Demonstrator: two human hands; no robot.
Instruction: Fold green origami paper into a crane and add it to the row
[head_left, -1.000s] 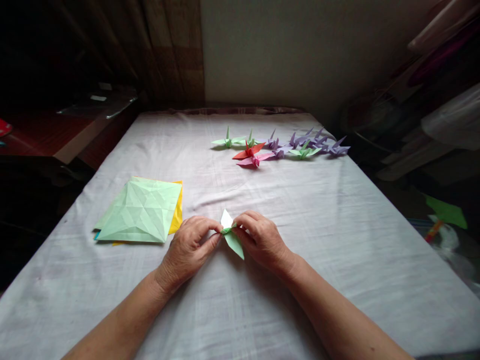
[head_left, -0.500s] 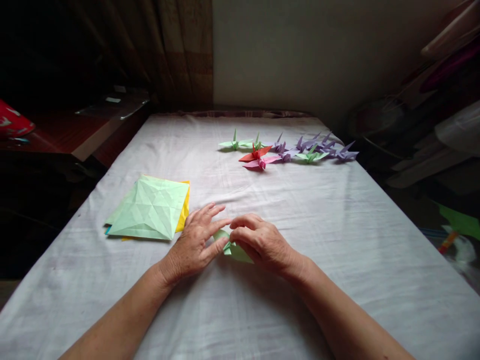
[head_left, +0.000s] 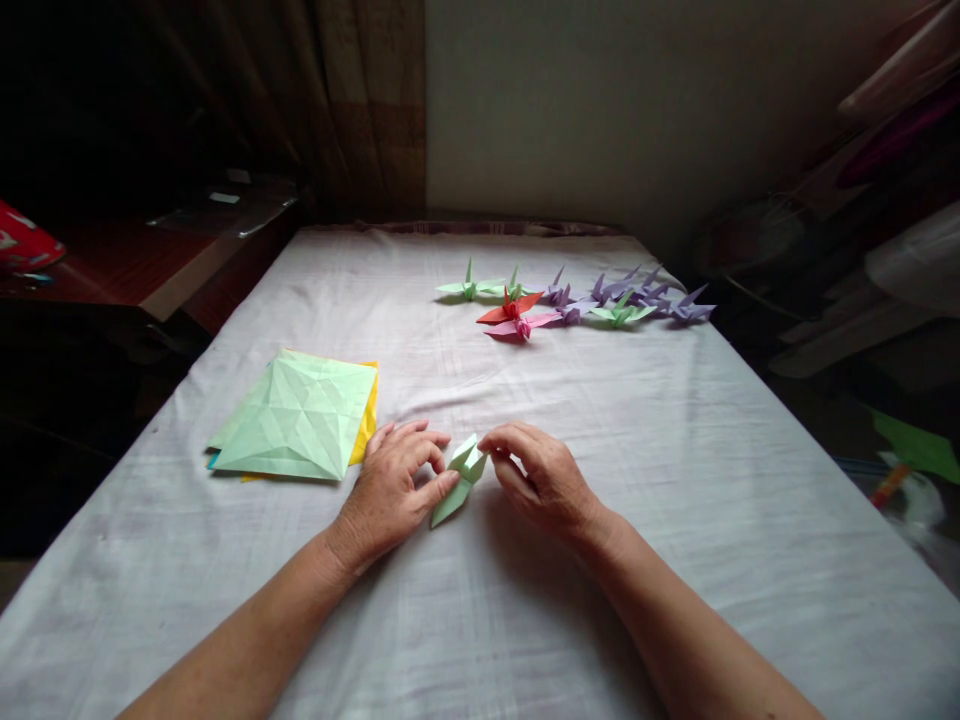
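A pale green folded paper (head_left: 459,490) lies slanted on the cloth between my two hands, its narrow flaps pointing away from me. My left hand (head_left: 397,485) pinches its left edge between thumb and index finger, while the other fingers stretch out over the cloth. At the paper's upper right flap, my right hand (head_left: 544,480) has thumb and index finger drawn together on the tip. The remaining right fingers are curled and partly hidden.
A stack of creased paper squares (head_left: 300,415), green over yellow, lies at the left. Several folded paper cranes (head_left: 619,312), purple, green, red and pink, stand toward the back right of the cloth-covered table (head_left: 712,480). A brown wooden surface (head_left: 180,270) adjoins at the left.
The green paper has turned, and its folded flaps now point away from me. My right hand has shifted slightly right, uncovering more of the paper. The left hand stays nearly in place.
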